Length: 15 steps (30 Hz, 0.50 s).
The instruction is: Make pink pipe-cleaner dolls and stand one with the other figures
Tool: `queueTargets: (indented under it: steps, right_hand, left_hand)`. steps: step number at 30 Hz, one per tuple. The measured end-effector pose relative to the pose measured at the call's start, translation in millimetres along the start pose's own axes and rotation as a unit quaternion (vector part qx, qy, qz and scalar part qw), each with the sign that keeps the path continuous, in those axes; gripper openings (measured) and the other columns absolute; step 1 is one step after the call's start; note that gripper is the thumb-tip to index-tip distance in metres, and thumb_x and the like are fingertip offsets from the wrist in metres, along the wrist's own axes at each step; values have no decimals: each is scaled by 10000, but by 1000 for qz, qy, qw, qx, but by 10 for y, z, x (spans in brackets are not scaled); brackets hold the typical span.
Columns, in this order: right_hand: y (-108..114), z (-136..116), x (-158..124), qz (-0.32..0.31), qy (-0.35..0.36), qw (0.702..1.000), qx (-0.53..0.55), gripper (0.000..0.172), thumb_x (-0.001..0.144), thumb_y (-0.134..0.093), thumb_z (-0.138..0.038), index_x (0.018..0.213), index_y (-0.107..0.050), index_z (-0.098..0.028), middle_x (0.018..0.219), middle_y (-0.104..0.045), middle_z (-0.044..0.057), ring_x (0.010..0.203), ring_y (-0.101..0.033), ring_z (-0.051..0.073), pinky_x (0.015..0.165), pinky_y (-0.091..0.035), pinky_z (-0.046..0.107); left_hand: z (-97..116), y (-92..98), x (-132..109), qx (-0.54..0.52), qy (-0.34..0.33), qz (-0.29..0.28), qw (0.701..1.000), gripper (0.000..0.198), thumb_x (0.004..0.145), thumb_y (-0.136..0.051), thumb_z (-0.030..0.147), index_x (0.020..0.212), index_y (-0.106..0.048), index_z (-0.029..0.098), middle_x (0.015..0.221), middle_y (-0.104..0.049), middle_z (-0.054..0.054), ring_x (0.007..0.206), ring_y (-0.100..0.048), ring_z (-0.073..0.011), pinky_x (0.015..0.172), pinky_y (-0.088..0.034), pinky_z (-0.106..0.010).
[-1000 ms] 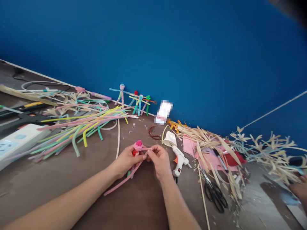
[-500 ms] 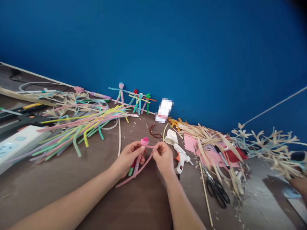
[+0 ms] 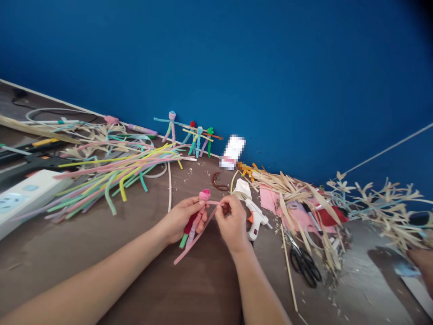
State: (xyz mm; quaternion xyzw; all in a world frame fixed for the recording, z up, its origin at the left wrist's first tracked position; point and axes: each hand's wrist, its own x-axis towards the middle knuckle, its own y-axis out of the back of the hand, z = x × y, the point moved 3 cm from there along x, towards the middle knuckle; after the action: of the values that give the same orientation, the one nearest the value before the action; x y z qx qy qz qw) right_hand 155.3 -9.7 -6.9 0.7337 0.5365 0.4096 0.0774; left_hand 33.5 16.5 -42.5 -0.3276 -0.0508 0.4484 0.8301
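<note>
Head view: a small pipe-cleaner figure (image 3: 204, 195) with a pink top leaned in the left hand (image 3: 185, 216), its fingers closed around the body, above the brown surface (image 3: 189, 298). Just beside it, the right hand (image 3: 233, 221) had fingers pinched together on a pink stem (image 3: 186, 251), whose loose end slanted downward. The step in hand looked like shaping that stem at the figure; the next move seemed to call for steady left fingers and a gentle right-hand bend.

Nearer the body than the fingers (image 3: 192, 207), bare tabletop (image 3: 189, 289) leaves room. A glue gun (image 3: 257, 217) blocks passage just right of them; pipe cleaners (image 3: 135, 160) crowd farther left.
</note>
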Motion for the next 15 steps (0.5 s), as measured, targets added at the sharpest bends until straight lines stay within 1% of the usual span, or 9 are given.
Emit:
queueTargets:
  steps: [3, 5, 7, 8, 10, 12, 15]
  right_hand:
    - [8, -10, -9, -3, 22, 1000, -5, 115, 709, -404, -97, 673, -444, -199, 634, -422, -14, 586, -430, 116, 558, -361, 233]
    - [12, -7, -22, -4, 32, 999, -12, 113, 720, -407, -108, 672, -449, -201, 629, -431, -12, 588, -444, 120, 561, -367, 236]
    - [12, 6, -40, -3, 31, 999, -10, 102, 734, -417, -125, 689, -463, -204, 633, -455, -8, 588, -466, 123, 565, -379, 239]
    - [8, 18, -50, -3, 25, 1000, -2, 91, 741, -423, -133, 707, -470, -204, 640, -474, -5, 589, -482, 125, 570, -389, 242]
    - [-12, 49, -70, -6, 0, 1000, 31, 75, 753, -431, -145, 759, -473, -207, 661, -520, 3, 598, -523, 131, 582, -411, 248]
    - [-45, 83, -85, -12, -35, 996, 80, 78, 760, -431, -149, 799, -460, -210, 684, -554, 11, 612, -559, 138, 588, -432, 254]
    - [-91, 108, -91, -12, -67, 989, 134, 69, 749, -438, -149, 782, -450, -208, 731, -575, 22, 653, -578, 144, 618, -452, 263]
  left_hand:
    - [16, 6, -6, -10, 21, -14, 1000, 159, 760, -490, 305, 728, -476, 150, 538, -560, 15, 341, -465, -70, 348, -358, -178]
    - [32, 2, -13, -16, 30, -21, 999, 161, 758, -490, 306, 735, -481, 147, 600, -599, -9, 346, -476, -73, 347, -365, -182]
    - [48, -8, -22, -12, 34, -17, 999, 157, 749, -502, 300, 753, -487, 144, 648, -622, -32, 373, -503, -82, 351, -376, -181]
    - [55, -13, -26, -9, 34, -12, 999, 154, 745, -509, 295, 766, -493, 144, 639, -622, -34, 393, -517, -89, 356, -381, -178]
    - [62, -20, -31, 3, 28, 3, 1000, 163, 741, -516, 296, 791, -511, 141, 553, -594, -20, 412, -524, -96, 360, -376, -164]
    - [62, -11, -28, 25, 12, 22, 999, 187, 735, -524, 314, 797, -529, 139, 473, -550, 2, 389, -494, -85, 349, -348, -149]
    - [58, 27, -19, 74, -17, 54, 996, 241, 725, -529, 362, 812, -556, 139, 449, -527, 19, 340, -421, -57, 338, -316, -145]
